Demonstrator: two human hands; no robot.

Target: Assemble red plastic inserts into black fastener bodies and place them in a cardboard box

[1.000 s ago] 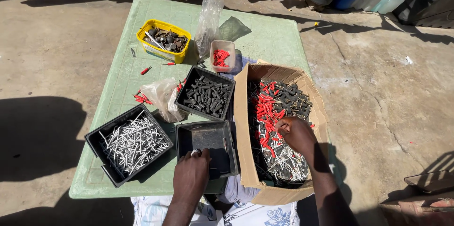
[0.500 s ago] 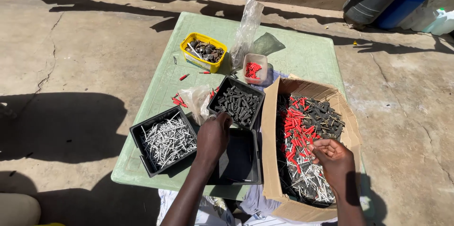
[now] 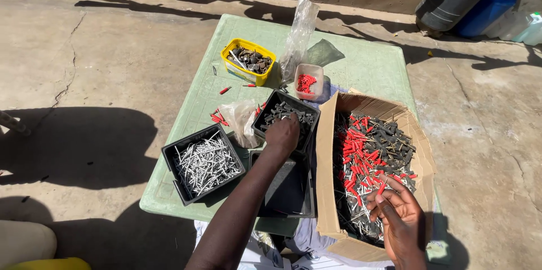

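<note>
while our left hand [image 3: 284, 133] sits knuckles-up over the black tray of dark plugs [image 3: 287, 118], fingers curled down into it, we cannot tell whether it holds anything. our right hand [image 3: 397, 213] rests in the cardboard box [image 3: 327, 151] at the near end of the mixed pile, fingers loosely spread, fingertips pinching what looks like a red plug [image 3: 382, 188].

layout: the empty black tray [image 3: 288, 191] lies under our left forearm; the black tray of silver nails [image 3: 204, 162] sits left of it, near the bench [image 3: 367, 66] edge. the yellow tub [image 3: 248, 61] and the small clear tub of red plugs [image 3: 306, 82] stand further back. loose red plugs [image 3: 217, 117] lie beside the crumpled plastic bag [image 3: 240, 120].

risks, as we judge them:
- the forearm crosses the empty tray; a careless drag back could shove it off the near edge.
- the box overhangs the bench toward us; leaning on it could tip the pile out.
- the nail tray sits close to the corner; a nudge could spill it.
- nails in the mixed pile could prick the right fingers.
</note>
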